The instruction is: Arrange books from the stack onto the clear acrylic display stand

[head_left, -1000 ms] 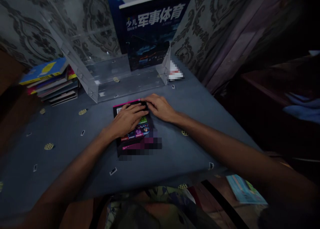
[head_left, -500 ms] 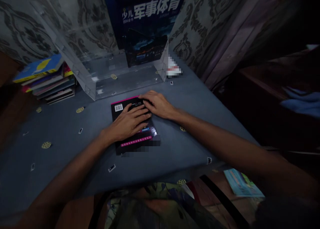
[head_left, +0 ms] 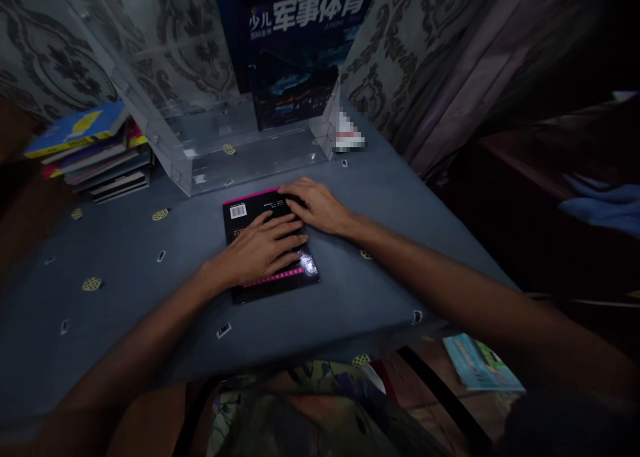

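Note:
A black book [head_left: 250,292] with a pink edge, a pink strip and a white barcode label lies flat on the blue-grey table cover [head_left: 195,297]. My left hand [head_left: 263,247] rests palm down across its middle, fingers stretched out and slightly apart, hiding part of the cover. At the book's upper right corner lies my right hand [head_left: 317,207], its fingers extended and touching the top and right edges. Neither hand is wrapped around anything.
Behind the book stands a clear acrylic rack [head_left: 255,167] holding a dark blue book [head_left: 300,64] upright. A stack of books [head_left: 107,154] is at the left. Past the table's front edge a light-blue book [head_left: 483,364] lies lower down. Blue cloth [head_left: 600,207] shows at far right.
My left hand has slid slightly right and down over the book, uncovering a bit more near the barcode. My right hand stays at the upper right corner.

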`<state>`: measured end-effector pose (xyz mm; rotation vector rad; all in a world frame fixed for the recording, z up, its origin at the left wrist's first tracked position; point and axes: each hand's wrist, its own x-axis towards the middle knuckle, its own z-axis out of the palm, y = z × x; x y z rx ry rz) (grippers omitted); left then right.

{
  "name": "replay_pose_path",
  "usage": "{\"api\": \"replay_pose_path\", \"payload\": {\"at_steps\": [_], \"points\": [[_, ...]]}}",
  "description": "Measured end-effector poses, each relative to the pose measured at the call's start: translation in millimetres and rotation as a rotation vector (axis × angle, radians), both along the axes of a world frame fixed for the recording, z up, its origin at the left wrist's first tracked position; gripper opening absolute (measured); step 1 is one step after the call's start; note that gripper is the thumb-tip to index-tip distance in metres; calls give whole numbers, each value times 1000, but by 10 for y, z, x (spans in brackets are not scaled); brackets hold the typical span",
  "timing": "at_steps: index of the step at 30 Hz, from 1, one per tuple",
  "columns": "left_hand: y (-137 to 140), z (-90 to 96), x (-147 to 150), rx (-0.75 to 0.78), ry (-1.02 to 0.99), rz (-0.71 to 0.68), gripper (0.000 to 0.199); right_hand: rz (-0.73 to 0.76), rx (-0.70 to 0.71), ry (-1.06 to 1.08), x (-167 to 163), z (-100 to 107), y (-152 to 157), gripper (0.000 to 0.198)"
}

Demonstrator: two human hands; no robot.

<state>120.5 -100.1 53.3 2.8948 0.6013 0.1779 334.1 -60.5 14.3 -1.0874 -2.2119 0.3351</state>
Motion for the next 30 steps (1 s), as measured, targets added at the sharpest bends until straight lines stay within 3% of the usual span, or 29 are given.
{"api": "replay_pose_path", "payload": {"at_steps": [5, 11, 19, 30], "points": [[-82, 70, -24, -99, -3, -64, 39, 3, 8, -35, -4, 3, -2, 34], [-192, 86, -16, -109, 75, -100, 70, 15, 34, -75, -9, 4, -1, 31], [-197, 70, 27, -18, 122, -86, 55, 36, 58, 55, 9, -27, 11, 31], [-69, -63, -8, 136, 92, -23, 49, 34, 57, 105, 18, -68, 39, 31]]}}
